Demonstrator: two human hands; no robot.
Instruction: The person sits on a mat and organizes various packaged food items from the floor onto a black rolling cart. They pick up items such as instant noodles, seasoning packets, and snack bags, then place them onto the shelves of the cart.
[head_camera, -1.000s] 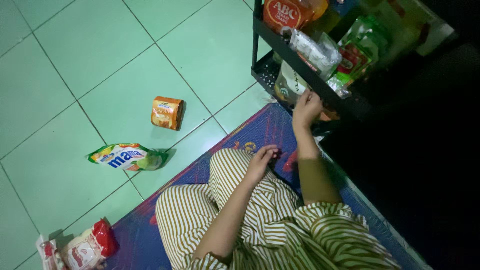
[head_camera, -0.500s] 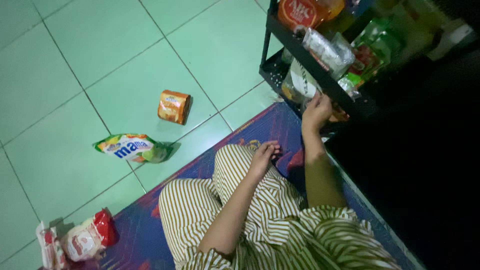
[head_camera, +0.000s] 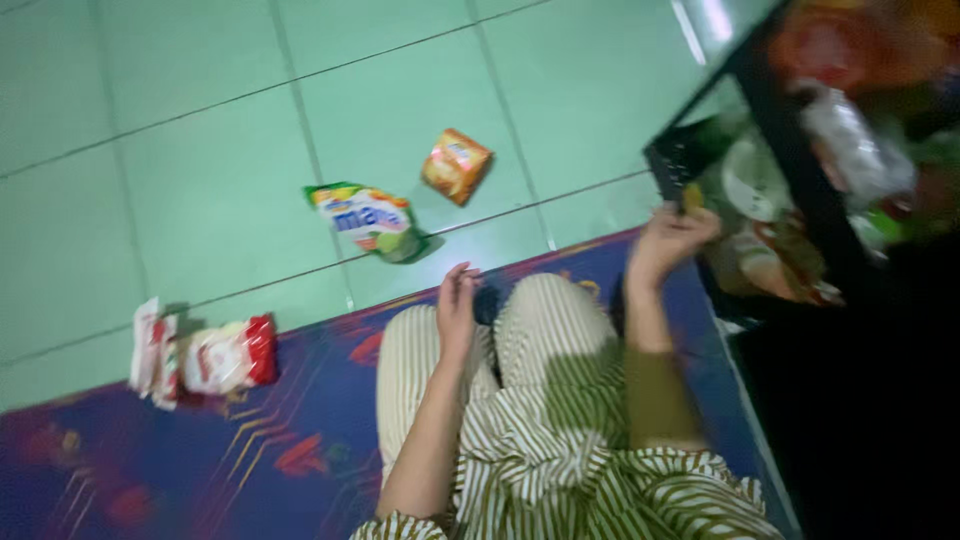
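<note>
While the left hand (head_camera: 457, 300) rested slack and empty on the striped knee at frame centre, the right hand (head_camera: 668, 238), upper right, pinched a small yellowish item (head_camera: 692, 199) against the black rack (head_camera: 672, 168).

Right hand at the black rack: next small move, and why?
Probably draw the right hand back from the black rack: its fingers seem pinched on a small yellowish item at the lower shelf's edge. Blur hides the grip. The left hand rests on the striped knee.
</note>
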